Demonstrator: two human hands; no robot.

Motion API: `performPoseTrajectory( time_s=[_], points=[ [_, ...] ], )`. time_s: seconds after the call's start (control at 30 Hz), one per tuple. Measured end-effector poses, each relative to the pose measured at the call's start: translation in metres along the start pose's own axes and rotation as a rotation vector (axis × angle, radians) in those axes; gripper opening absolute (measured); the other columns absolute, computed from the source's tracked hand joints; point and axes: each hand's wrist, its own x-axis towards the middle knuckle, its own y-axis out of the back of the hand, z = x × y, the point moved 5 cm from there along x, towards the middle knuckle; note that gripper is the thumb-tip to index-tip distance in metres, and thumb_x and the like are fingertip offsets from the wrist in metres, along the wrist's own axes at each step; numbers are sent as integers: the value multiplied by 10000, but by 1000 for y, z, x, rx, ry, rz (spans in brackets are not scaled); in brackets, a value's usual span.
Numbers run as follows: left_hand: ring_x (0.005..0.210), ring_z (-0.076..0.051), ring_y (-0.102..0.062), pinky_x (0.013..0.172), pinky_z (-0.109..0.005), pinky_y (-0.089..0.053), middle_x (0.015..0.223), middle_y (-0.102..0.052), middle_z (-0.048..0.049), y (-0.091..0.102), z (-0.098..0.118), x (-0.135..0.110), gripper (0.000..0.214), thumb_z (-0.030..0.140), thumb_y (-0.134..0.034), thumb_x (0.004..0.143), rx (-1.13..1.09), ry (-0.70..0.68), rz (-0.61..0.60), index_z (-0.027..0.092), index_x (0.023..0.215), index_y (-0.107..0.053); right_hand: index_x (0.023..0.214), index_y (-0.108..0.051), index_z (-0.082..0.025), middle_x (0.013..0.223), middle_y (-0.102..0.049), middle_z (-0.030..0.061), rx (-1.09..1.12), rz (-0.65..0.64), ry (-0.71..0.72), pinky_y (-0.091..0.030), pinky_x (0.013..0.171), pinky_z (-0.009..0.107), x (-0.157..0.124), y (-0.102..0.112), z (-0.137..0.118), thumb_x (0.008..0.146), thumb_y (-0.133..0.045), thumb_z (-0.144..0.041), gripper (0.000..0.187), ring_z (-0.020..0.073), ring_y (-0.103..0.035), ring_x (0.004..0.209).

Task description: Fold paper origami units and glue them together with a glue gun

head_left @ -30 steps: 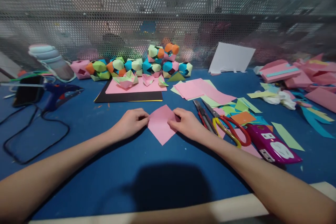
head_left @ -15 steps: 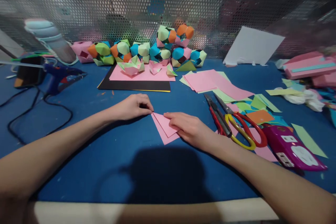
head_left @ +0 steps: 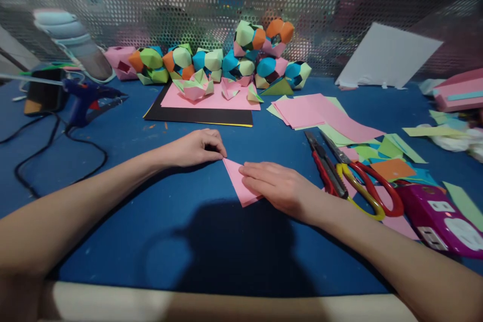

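A pink sheet of origami paper [head_left: 238, 183], folded into a triangle with layered edges, lies on the blue table surface. My left hand [head_left: 202, 148] is closed, with thumb and fingertips pinching the paper's upper-left corner. Stretched flat across the paper's right side is my right hand [head_left: 279, 186], its fingers straight and its palm hiding that part. Right of it lie a red box cutter [head_left: 324, 168] and scissors [head_left: 358, 181] with yellow and red handles.
Folded paper balls [head_left: 211, 63] line the back before a perforated metal panel [head_left: 181, 0]. A blue glue gun [head_left: 81, 98] with a cord stands left, near a bottle [head_left: 81, 50]. Pink sheets [head_left: 302, 110], paper scraps [head_left: 394, 168] and a purple power strip [head_left: 437, 216] lie right.
The upper pink flap now lies closer to the paper's edge. My right hand has flattened over the fold, while my left keeps its pinch. The camera view has shifted slightly.
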Motion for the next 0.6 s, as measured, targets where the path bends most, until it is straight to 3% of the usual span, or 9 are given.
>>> performPoseTrajectory(
  time_s=[0.3,0.6],
  points=[
    [828,-132,-561,798,-258,-439,840,-613,-11,0,2,1,177,290,-557,803,-1,44,-8,190,831,-701,1016,-657,-86,1162,-663,144,0,-55,-16,-545,902,384,-2,-2,0,901,-390,-40,294,233,-612,1108],
    [796,-142,-538,767,-272,-418,773,-593,-8,-5,5,1,211,350,-572,799,29,55,67,187,759,-700,1015,-670,-74,1157,-664,148,-54,-53,12,-551,898,376,0,-1,-1,910,-395,-52,295,235,-627,1084]
  ],
)
